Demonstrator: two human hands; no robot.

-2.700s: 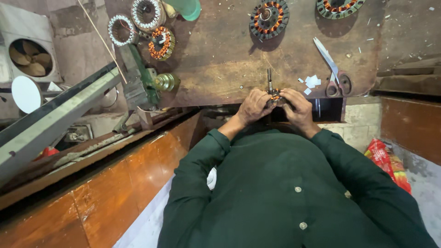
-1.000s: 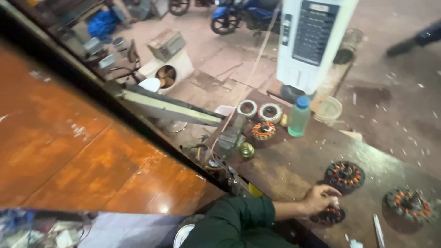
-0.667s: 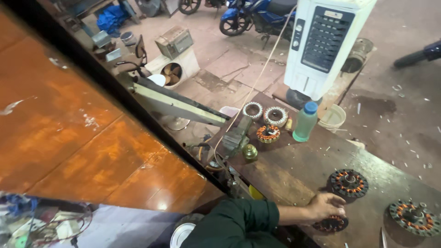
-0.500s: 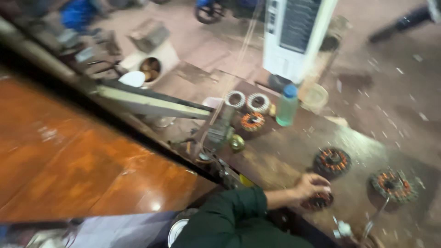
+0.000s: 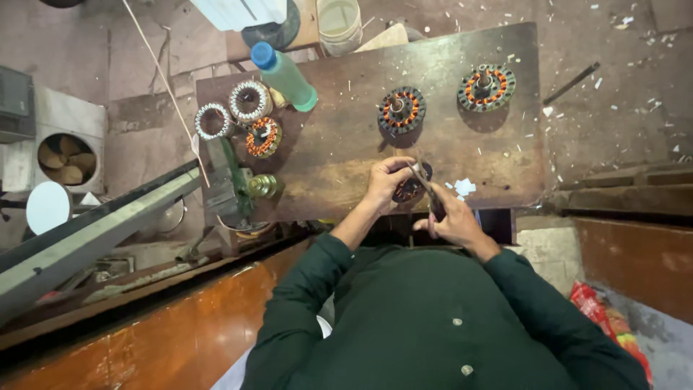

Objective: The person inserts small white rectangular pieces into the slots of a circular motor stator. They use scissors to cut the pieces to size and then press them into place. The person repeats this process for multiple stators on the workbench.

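Observation:
I am bent over a dark wooden workbench [image 5: 339,159]. My left hand [image 5: 385,182] grips a small motor stator with copper windings [image 5: 408,191] at the bench's near edge. My right hand [image 5: 453,221] holds scissors [image 5: 427,189] by their dark handles, the blades pointing up and left onto the stator. My green sleeves and shirt fill the lower part of the view.
Two more wound stators [image 5: 401,110] [image 5: 486,87] lie further back on the bench. At its left end are a blue-capped green bottle [image 5: 286,74], three stator rings [image 5: 249,102], a green vise [image 5: 231,184] and a brass part [image 5: 263,186]. White scraps [image 5: 463,188] lie by my right hand.
The view has swung from the floor and counter at the left back down over the bench. My right hand now holds scissors against the stator that my left hand kept hold of.

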